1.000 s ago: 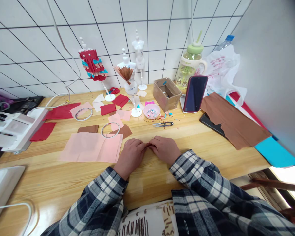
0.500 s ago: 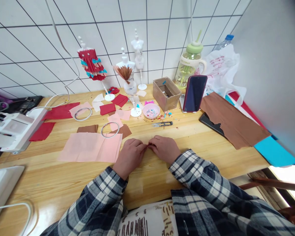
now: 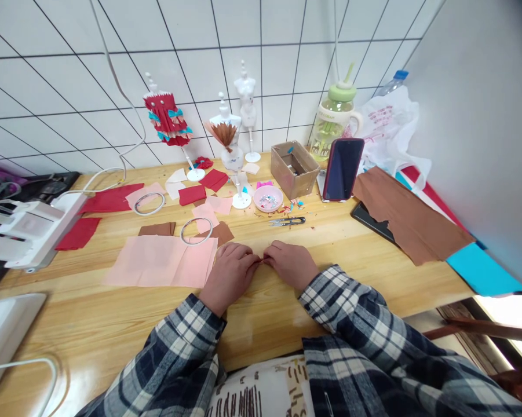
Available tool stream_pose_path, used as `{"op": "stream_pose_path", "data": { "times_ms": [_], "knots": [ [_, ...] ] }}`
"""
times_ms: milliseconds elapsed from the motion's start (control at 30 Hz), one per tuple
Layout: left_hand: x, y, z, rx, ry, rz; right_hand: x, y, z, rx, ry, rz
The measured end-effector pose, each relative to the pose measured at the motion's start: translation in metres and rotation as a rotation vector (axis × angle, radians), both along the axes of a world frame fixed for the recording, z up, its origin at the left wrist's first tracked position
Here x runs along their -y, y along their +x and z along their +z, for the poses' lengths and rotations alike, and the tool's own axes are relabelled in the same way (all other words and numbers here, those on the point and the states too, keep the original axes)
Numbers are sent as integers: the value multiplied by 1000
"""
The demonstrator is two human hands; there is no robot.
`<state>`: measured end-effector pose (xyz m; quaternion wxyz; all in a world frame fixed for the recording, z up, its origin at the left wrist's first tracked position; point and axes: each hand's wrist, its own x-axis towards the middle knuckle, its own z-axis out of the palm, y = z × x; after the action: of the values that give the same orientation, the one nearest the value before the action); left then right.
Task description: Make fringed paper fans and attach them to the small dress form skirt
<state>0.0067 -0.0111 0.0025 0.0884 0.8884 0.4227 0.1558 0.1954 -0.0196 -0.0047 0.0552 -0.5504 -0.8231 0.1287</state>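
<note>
My left hand (image 3: 231, 274) and my right hand (image 3: 292, 263) rest on the wooden table with their fingertips pinched close together. Between them shows a tiny reddish-brown sliver (image 3: 262, 260), too small and too covered to name. Both hands are closed. Left of my left hand lies a pale pink cloth piece (image 3: 156, 263), with a silver ring (image 3: 196, 231) overlapping its upper edge. Just beyond my fingers are black thread snips (image 3: 287, 222) and a pink bowl of small shiny bits (image 3: 268, 199).
Small mannequins stand at the back, one in a red ruffled dress (image 3: 168, 119), another with a pleated brown piece (image 3: 226, 134). A cardboard box (image 3: 294, 174), a propped phone (image 3: 342, 171) and a green-lidded jug (image 3: 333, 119) stand right of them. Brown cloth (image 3: 417, 220) lies at right, a white machine (image 3: 35, 231) at left.
The view has tilted slightly, so the background sits a little lower. Both hands keep their pinch at nearly the same place, with a bit more of the small sliver showing.
</note>
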Motion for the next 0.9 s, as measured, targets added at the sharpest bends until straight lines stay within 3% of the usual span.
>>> {"op": "stream_pose_path", "data": {
  "times_ms": [167,467,700,900],
  "knots": [
    [7,-1,5,43,112,45,9,-4,0,115,149,72],
    [12,1,7,3,194,83,15,-7,-6,63,294,90],
    [10,0,6,42,177,57,15,-7,2,6,170,28],
    [9,-1,5,60,135,44,10,-2,3,-186,45,-16]
  ]
}}
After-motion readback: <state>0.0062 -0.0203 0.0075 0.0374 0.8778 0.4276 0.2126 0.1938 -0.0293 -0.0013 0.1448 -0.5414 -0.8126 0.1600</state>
